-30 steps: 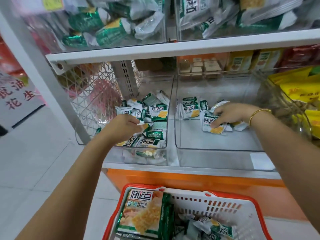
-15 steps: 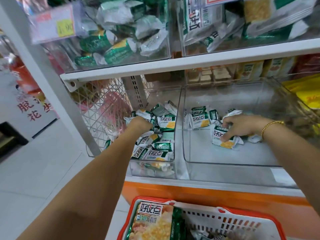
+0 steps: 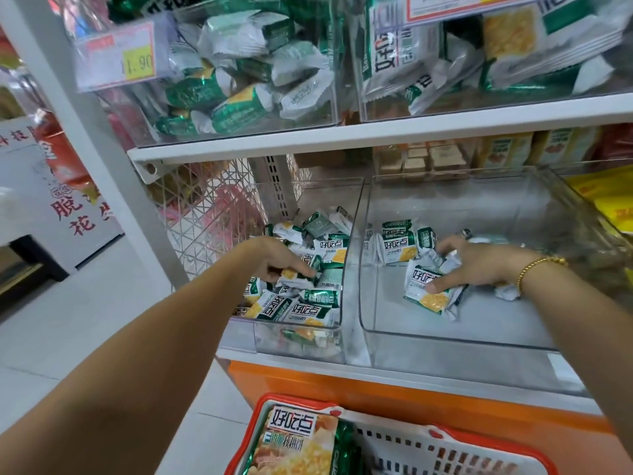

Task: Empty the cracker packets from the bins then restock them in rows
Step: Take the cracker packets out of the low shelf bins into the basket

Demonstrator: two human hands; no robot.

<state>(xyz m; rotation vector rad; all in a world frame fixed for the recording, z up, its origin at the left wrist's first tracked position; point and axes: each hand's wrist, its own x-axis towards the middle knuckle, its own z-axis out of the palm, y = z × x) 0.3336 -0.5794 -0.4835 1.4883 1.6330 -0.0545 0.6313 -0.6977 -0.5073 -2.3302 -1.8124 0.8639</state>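
My right hand (image 3: 479, 265) is the nearer one to the packet (image 3: 426, 293) that matters next. It lies flat on the floor of the right bin (image 3: 445, 337), directly under my thumb and just to the thumb side of my palm. My thumb tip presses its printed face, and my other fingers curl round a small crumple of wrappers just beyond it, so this hand is closed and already holding. The packet's long axis runs from far to near and slants a little to the right. Its name end points away from me and its cracker-picture end points toward me, face up. To lift it I judge that I must slide my fingers in from the far side and pinch across the short width, not along the length. Past my fingertips, to the left, a pair (image 3: 397, 248) of packets leans near the bin's left wall with faces toward me, close enough to take on the same reach. My left hand (image 3: 274, 258) is down in the left bin (image 3: 301, 326) with its fingers curled onto the top of the heap (image 3: 308, 310), gripping what looks like one packet. The rest spreads below and nearer than those fingers, pointing every way with no shared axis. The basket (image 3: 260, 406) sits below both wrists, on my side of the shelf.
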